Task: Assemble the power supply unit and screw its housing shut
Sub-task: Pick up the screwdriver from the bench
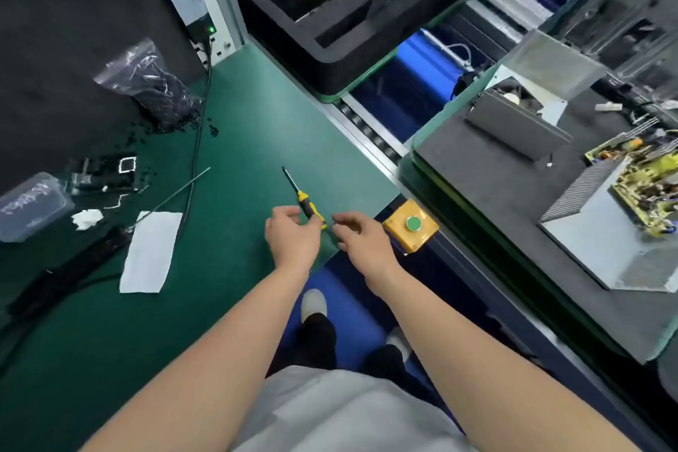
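Green worktop (pixel 238 121): left hand (pixel 293 237) pinches the screwdriver (pixel 301 196) handle, right hand (pixel 361 242) just beside it, fingers curled, contents unclear; power supply unit (pixel 616 231) well right of both hands, housing open, board exposed, so closing and screwing appear outstanding.

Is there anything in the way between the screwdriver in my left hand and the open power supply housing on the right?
Yes. The yellow button box sits at the edge of the mat, right of the screwdriver your left hand pinches, roughly on the line to the housing. Nothing else shows between them.
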A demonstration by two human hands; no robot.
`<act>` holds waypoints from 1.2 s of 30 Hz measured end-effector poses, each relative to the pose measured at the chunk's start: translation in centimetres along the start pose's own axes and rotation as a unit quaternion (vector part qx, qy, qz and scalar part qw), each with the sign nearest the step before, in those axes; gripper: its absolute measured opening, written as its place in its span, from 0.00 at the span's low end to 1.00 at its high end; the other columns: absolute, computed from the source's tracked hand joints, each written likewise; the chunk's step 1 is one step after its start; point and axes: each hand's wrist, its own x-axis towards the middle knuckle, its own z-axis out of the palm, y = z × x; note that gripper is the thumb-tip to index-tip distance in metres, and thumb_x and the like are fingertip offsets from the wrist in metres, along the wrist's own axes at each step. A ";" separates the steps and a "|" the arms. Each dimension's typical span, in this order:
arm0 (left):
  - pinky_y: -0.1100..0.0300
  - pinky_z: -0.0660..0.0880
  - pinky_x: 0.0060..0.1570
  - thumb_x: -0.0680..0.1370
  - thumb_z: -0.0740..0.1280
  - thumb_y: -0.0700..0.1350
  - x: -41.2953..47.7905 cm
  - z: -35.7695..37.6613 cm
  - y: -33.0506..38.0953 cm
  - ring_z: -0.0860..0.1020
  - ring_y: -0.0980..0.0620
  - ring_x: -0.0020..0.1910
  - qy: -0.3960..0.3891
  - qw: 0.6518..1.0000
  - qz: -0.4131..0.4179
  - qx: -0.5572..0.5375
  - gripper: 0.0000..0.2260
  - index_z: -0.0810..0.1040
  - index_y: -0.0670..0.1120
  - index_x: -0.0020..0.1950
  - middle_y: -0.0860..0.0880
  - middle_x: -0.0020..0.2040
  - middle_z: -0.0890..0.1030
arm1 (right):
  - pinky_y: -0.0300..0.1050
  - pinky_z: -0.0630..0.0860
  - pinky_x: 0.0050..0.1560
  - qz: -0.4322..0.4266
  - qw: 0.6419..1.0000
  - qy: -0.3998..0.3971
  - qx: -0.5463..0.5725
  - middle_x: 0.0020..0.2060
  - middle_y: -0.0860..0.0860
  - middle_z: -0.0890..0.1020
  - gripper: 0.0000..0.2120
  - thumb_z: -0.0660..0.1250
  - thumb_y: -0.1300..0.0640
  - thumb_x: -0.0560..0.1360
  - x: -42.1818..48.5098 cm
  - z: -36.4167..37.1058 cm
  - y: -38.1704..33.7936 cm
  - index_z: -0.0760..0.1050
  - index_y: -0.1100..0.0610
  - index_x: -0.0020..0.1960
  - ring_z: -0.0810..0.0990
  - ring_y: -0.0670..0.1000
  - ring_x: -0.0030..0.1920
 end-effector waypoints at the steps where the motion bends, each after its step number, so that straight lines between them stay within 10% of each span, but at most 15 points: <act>1: 0.47 0.76 0.60 0.74 0.75 0.46 0.8 -0.1 0.2 0.80 0.44 0.58 -0.003 1.000 -0.010 -0.009 0.16 0.78 0.45 0.60 0.46 0.54 0.81 | 0.56 0.78 0.67 0.004 1.000 0.008 -0.010 0.56 0.47 0.85 0.12 0.69 0.57 0.80 0.6 0.6 -0.2 0.82 0.52 0.62 0.82 0.50 0.59; 7: 0.46 0.83 0.51 0.74 0.76 0.45 3.9 0.6 1.0 0.85 0.43 0.51 -0.040 0.998 -0.049 -0.031 0.06 0.80 0.51 0.43 0.54 0.37 0.83 | 0.52 0.77 0.68 0.043 0.999 0.028 0.007 0.57 0.42 0.82 0.15 0.67 0.56 0.81 2.7 2.7 -1.6 0.79 0.48 0.67 0.81 0.46 0.59; 16: 0.54 0.84 0.32 0.74 0.74 0.41 4.1 0.0 1.2 0.86 0.49 0.41 -0.083 0.993 -0.079 -0.024 0.09 0.84 0.49 0.53 0.54 0.40 0.82 | 0.58 0.81 0.62 0.085 0.995 0.018 0.046 0.54 0.50 0.85 0.13 0.61 0.60 0.81 3.4 3.9 -1.9 0.80 0.47 0.58 0.84 0.53 0.57; 29: 0.55 0.84 0.36 0.73 0.71 0.41 1.5 0.8 4.4 0.84 0.44 0.53 -0.166 0.984 -0.014 -0.057 0.10 0.80 0.56 0.50 0.45 0.50 0.84 | 0.68 0.83 0.52 0.017 0.994 0.085 0.071 0.44 0.57 0.81 0.13 0.64 0.64 0.79 1.6 0.0 -3.4 0.80 0.53 0.59 0.82 0.57 0.44; 36: 0.42 0.84 0.45 0.73 0.70 0.43 -2.7 3.9 8.4 0.85 0.47 0.41 -0.226 0.969 0.073 -0.064 0.09 0.81 0.56 0.48 0.56 0.32 0.82 | 0.67 0.84 0.51 -0.029 0.980 0.156 0.124 0.54 0.61 0.82 0.10 0.66 0.63 0.79 -0.7 -5.9 -4.5 0.79 0.52 0.57 0.84 0.64 0.55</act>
